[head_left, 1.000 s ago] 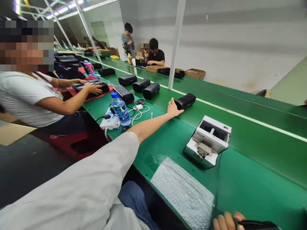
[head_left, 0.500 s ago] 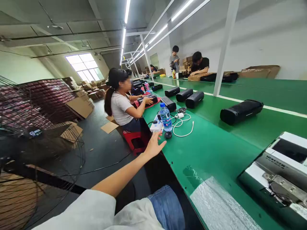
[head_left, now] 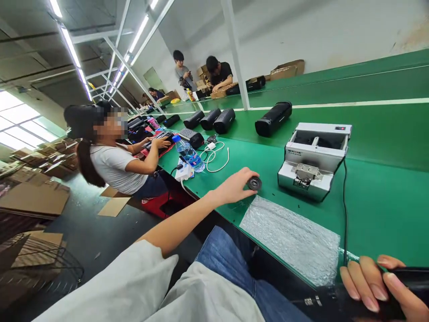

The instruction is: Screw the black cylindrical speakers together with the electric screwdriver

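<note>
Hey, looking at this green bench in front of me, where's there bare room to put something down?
Bare green lies right of the white machine and its cord, and between the machine and the bubble-wrap sheet. It is crowded by the water bottle, white cable and black speakers. Your left hand holds a small black disc.

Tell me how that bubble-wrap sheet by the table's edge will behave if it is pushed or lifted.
The bubble wrap looks thin and lies flat on the green table, so it is probably very light and would slide or bunch up under a push. Lifted by a corner, it would likely droop, not stay stiff. Its edge reaches the table's rim, so a nudge might send it off.
</note>
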The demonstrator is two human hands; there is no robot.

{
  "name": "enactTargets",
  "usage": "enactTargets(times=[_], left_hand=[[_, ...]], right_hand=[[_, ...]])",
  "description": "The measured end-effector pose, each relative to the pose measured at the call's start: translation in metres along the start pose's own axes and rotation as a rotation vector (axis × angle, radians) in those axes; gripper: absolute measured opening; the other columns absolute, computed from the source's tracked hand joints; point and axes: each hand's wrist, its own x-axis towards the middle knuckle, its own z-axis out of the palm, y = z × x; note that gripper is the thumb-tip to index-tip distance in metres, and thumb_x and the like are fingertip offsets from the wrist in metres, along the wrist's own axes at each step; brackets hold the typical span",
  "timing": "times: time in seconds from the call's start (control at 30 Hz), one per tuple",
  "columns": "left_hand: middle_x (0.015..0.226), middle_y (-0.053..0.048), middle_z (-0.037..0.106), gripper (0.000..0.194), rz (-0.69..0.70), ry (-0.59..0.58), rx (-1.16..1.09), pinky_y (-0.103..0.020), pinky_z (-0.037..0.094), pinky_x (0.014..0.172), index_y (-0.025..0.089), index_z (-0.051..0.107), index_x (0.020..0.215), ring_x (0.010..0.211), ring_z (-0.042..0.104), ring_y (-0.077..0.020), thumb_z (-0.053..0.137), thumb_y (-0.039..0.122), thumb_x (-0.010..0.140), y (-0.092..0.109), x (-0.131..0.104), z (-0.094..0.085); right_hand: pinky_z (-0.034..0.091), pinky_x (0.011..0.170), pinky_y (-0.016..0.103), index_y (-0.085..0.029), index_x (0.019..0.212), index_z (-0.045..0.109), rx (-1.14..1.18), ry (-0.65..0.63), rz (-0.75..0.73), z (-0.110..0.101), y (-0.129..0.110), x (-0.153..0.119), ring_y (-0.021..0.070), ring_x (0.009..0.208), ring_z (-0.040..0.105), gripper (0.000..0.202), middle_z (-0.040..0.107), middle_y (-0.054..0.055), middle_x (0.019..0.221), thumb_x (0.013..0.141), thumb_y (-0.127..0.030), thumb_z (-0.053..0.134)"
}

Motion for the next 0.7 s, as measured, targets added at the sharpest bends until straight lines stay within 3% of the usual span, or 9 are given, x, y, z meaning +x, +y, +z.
enactTargets(times=[0.13,0.33,0.53,0.7], left_hand=[[0.128,-0.011,0.078,0.055,0.025,-0.084,-0.003,-0.045,0.062,0.109,0.021,0.073,0.129,0.121,0.076,-0.0335,0.098,0.017,0.080,0.033,0.033,0.023],[0.108,-0.008,0.082,0.048,-0.084,0.015,-0.056,-0.037,0.064,0.083,0.017,0.069,0.123,0.095,0.080,-0.0268,0.098,0.024,0.086,0.048,0.031,0.050],[0.120,-0.010,0.081,0.055,-0.079,0.097,-0.089,-0.037,0.064,0.089,0.016,0.072,0.129,0.101,0.079,-0.0260,0.102,0.031,0.085,0.068,0.033,0.074],[0.124,-0.012,0.079,0.058,-0.062,0.102,-0.069,-0.043,0.064,0.100,0.015,0.074,0.134,0.110,0.078,-0.0303,0.102,0.032,0.086,0.080,0.032,0.080]], right_hand=[[0.047,0.044,0.023,-0.025,0.100,0.067,0.003,-0.012,0.003,0.020,-0.006,-0.006,0.0115,0.049,0.034,0.027,0.033,-0.006,0.065,0.085,-0.029,0.089],[0.048,0.045,0.021,-0.023,0.099,0.072,0.017,-0.118,-0.089,0.024,-0.007,-0.005,0.0103,0.046,0.040,0.020,0.040,-0.006,0.061,0.088,-0.027,0.088],[0.050,0.049,0.021,-0.023,0.101,0.071,0.043,-0.072,-0.014,0.033,-0.012,-0.012,0.0108,0.051,0.044,0.027,0.042,-0.005,0.065,0.085,-0.028,0.092],[0.050,0.050,0.021,-0.023,0.101,0.071,0.049,-0.102,-0.011,0.033,-0.012,-0.013,0.0108,0.052,0.044,0.028,0.042,-0.005,0.066,0.087,-0.030,0.093]])
